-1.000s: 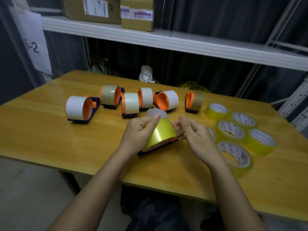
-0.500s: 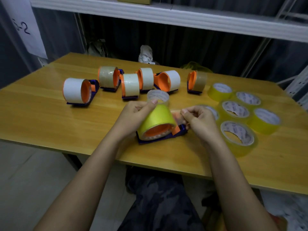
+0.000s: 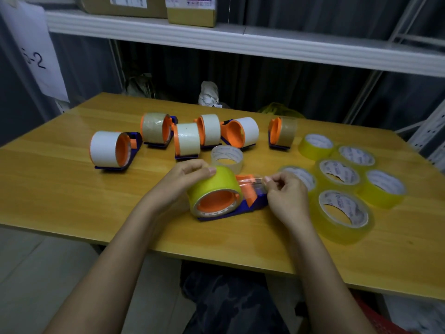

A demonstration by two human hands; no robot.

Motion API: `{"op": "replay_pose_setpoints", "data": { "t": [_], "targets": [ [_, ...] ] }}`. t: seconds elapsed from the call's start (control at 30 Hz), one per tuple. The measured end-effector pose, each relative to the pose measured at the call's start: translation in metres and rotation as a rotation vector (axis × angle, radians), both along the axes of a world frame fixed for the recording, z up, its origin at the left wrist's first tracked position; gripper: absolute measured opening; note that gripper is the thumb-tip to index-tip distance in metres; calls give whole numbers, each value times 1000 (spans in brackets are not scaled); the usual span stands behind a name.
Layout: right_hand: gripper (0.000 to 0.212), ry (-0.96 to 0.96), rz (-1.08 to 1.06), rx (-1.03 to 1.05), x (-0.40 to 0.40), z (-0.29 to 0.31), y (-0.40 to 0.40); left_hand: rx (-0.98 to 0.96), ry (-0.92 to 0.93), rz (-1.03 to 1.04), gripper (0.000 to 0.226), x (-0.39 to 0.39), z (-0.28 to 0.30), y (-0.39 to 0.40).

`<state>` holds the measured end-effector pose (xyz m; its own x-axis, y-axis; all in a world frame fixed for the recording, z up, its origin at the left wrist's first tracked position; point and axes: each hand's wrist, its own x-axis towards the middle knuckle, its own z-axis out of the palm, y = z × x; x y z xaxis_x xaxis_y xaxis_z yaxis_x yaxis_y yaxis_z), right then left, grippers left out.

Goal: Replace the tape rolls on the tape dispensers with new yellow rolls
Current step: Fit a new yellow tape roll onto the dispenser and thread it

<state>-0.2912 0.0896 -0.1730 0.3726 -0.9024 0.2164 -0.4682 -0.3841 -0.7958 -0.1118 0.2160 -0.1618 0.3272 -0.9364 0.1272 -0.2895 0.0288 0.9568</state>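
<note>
Grip: your left hand holds the glossy yellow tape roll, now seated on the blue-and-orange plastic dispenser near the counter's front edge; your right hand pinches its drawn-out clear tape end. Threading remains.

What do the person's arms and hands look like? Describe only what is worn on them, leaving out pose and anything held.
Both arms are bare as far as the frame shows: no sleeves are in view. The left hand and the right hand wear no gloves, and no rings, watch or wristband can be seen. The fingers carry no tape or markings.
</note>
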Motion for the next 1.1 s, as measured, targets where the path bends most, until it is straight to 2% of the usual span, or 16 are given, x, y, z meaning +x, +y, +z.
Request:
{"op": "replay_pose_setpoints", "data": {
  "t": [0.2,0.33,0.37,0.57,0.63,0.7,0.83,0.9,1.0,1.1],
  "targets": [
    [13,73,39,3,6,10,0,12,-71,-37,25,4,12,-1],
    [13,98,73,-16,6,17,0,59,-191,44,48,0,20,-3],
    [13,101,76,-21,6,20,0,86,-203,61,48,0,24,-3],
    [13,130,67,-28,7,32,-7,150,-298,-52,27,-2,29,-9],
    [15,102,63,-1,6,35,-10,100,-246,-80,24,-3,31,-8],
    [17,43,61,57,3,36,-14,92,-250,-101,34,-2,34,-7],
    [18,-91,64,159,-1,35,-17,111,-221,-192,23,1,38,-4],
    [18,-122,80,175,-2,35,-14,132,-195,-213,34,4,40,-1],
    [17,-119,111,134,-2,36,-11,182,-218,-153,47,3,41,0],
    [16,-107,112,86,2,39,-7,137,-302,33,46,-7,36,-6]
  ]
}}
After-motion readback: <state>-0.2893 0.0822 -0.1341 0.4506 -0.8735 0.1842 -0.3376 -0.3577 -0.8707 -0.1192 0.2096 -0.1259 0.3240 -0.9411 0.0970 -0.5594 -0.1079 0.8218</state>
